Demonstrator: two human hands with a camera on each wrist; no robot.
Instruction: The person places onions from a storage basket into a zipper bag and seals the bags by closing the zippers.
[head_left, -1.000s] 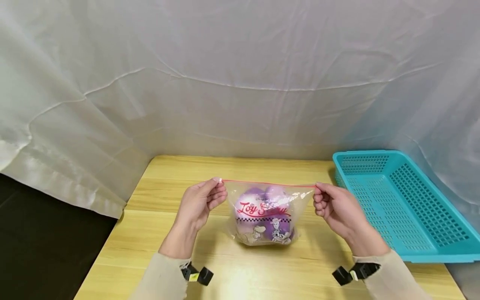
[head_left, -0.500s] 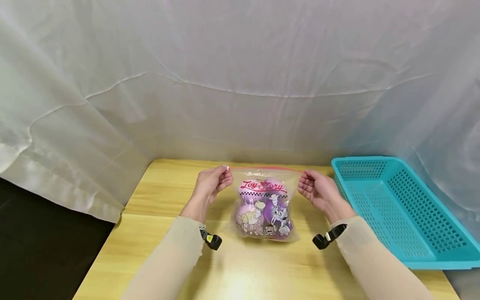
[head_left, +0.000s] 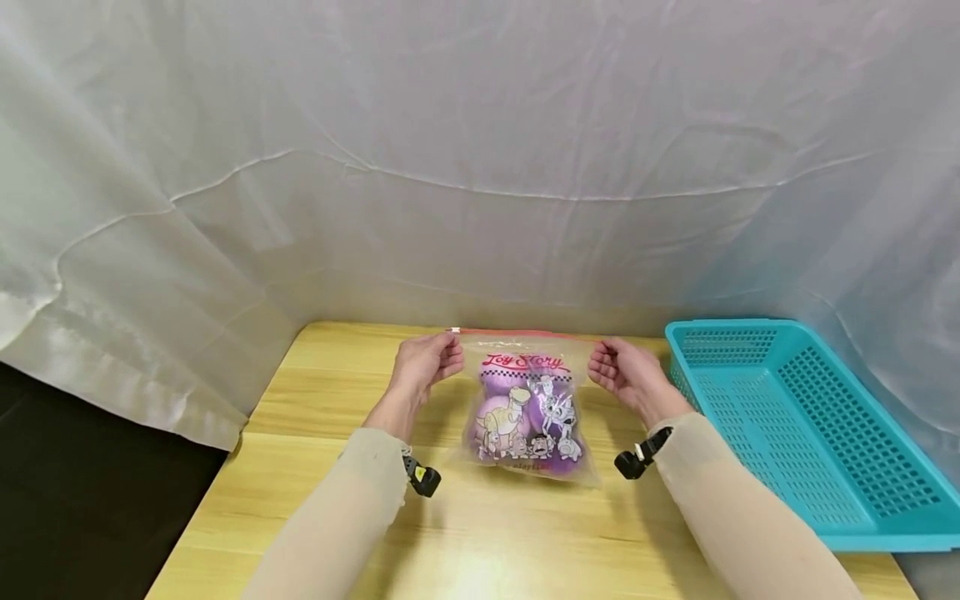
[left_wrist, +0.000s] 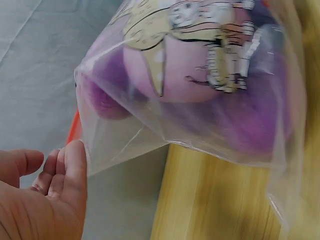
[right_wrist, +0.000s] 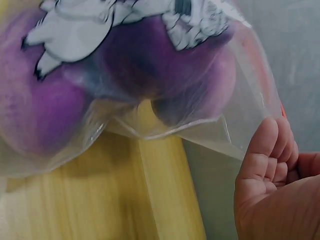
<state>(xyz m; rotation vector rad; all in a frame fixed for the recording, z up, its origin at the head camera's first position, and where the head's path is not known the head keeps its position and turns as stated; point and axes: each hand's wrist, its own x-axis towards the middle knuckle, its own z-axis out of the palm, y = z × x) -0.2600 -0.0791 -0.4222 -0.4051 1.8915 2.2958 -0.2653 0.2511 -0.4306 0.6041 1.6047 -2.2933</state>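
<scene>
A clear zip bag (head_left: 517,417) printed with cartoon figures and red "Toy Story" lettering stands in the middle of the table. Several purple and pink balls (right_wrist: 45,120) show through its plastic. My left hand (head_left: 426,364) pinches the bag's top left corner, beside a small white slider (head_left: 453,330) on the red zip strip (head_left: 517,333). At the opposite top corner, my right hand (head_left: 628,375) pinches the strip's end. Between both hands the top edge is stretched out. In the left wrist view the slider is hidden from sight.
A turquoise perforated basket (head_left: 847,533) sits at the table's right side. Behind the wooden table (head_left: 300,483) hangs a pale grey cloth (head_left: 480,242). A dark area (head_left: 90,483) lies past the table's left edge.
Both hands have moved away from me, toward the back of the table, and slightly closer together. The bag's top edge went with them, and its printed front now shows in full.
</scene>
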